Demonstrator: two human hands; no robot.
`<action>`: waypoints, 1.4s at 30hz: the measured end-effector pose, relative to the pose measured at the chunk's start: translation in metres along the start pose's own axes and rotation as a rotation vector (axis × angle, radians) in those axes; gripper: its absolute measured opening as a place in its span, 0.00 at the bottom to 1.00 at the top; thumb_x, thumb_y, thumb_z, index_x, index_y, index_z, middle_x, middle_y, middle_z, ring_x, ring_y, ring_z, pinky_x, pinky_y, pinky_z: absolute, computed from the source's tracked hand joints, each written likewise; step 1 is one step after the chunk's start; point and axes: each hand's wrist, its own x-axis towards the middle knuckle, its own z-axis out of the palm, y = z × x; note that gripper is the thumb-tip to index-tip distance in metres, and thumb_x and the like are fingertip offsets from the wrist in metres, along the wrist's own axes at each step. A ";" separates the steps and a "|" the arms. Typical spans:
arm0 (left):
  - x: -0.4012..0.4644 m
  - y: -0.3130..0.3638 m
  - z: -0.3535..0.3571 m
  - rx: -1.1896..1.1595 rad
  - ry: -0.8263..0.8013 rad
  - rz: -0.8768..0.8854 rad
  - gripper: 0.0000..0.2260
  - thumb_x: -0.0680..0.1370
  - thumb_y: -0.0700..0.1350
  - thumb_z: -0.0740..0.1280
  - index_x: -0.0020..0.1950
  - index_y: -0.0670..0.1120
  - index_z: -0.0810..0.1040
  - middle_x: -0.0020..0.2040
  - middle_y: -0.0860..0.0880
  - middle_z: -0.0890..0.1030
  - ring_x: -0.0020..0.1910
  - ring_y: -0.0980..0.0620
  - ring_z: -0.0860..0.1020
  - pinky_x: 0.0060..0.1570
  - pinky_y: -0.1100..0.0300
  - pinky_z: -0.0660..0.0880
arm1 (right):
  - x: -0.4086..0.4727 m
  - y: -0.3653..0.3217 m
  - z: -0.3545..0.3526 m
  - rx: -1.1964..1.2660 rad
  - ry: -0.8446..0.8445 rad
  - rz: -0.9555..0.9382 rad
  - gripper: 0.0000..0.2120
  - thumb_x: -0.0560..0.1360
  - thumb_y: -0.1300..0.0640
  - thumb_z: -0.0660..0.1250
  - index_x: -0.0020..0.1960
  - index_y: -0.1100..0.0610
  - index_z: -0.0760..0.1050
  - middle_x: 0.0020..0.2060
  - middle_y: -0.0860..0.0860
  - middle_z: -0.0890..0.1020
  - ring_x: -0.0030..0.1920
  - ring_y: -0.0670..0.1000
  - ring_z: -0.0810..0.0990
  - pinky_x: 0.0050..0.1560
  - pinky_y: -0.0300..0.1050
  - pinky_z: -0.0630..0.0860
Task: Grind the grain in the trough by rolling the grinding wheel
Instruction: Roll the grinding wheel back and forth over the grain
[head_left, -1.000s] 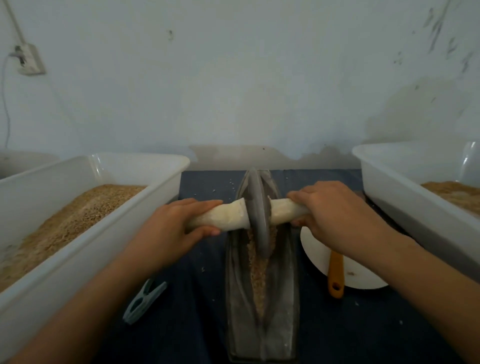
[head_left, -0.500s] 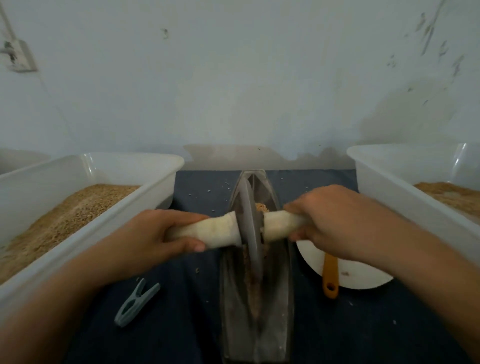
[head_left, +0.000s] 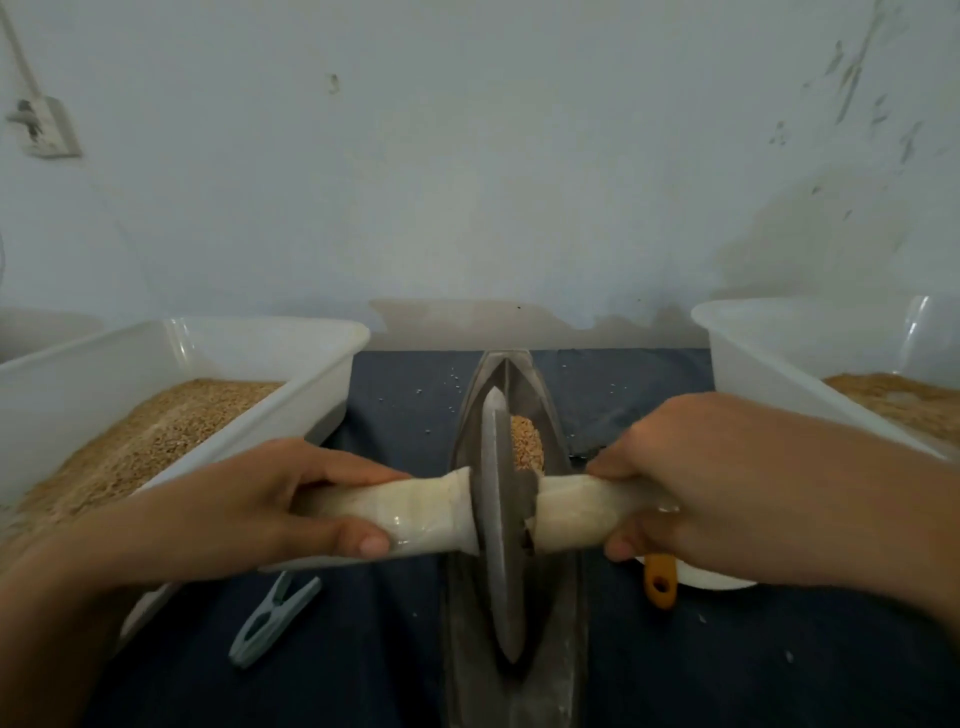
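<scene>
While both hands clench its pale handle, the grinding wheel (head_left: 501, 525) stands upright in the trough (head_left: 563, 597) at lower centre. Left hand (head_left: 260, 512) grips one end, right hand (head_left: 691, 488) the other; grain (head_left: 525, 441) lies just behind the wheel

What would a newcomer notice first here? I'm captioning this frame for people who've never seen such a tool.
First, the grinding wheel standing on edge in the narrow metal trough at centre, with the left hand and right hand gripping its wrapped handles. A mound of grain sits just beyond the wheel. White tubs of grain flank the trough on both sides.
</scene>
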 end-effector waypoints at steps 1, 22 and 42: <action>0.000 0.000 0.001 0.019 0.014 0.001 0.17 0.71 0.62 0.68 0.59 0.71 0.72 0.51 0.64 0.81 0.49 0.65 0.79 0.48 0.72 0.72 | 0.001 -0.001 0.001 -0.009 0.019 0.004 0.16 0.72 0.39 0.65 0.54 0.48 0.76 0.42 0.45 0.80 0.43 0.46 0.78 0.42 0.40 0.73; 0.003 -0.003 0.004 0.027 0.052 -0.012 0.20 0.68 0.66 0.67 0.59 0.71 0.72 0.52 0.63 0.82 0.52 0.64 0.79 0.52 0.69 0.73 | 0.004 0.002 0.003 0.002 0.004 -0.008 0.13 0.73 0.41 0.65 0.51 0.48 0.76 0.41 0.46 0.79 0.41 0.45 0.77 0.38 0.38 0.69; 0.005 -0.004 0.005 0.020 0.031 -0.021 0.19 0.69 0.65 0.68 0.60 0.69 0.73 0.52 0.63 0.82 0.52 0.63 0.79 0.52 0.69 0.73 | 0.009 0.004 0.007 0.004 0.028 -0.003 0.12 0.73 0.43 0.66 0.52 0.48 0.76 0.42 0.46 0.79 0.43 0.46 0.77 0.40 0.39 0.71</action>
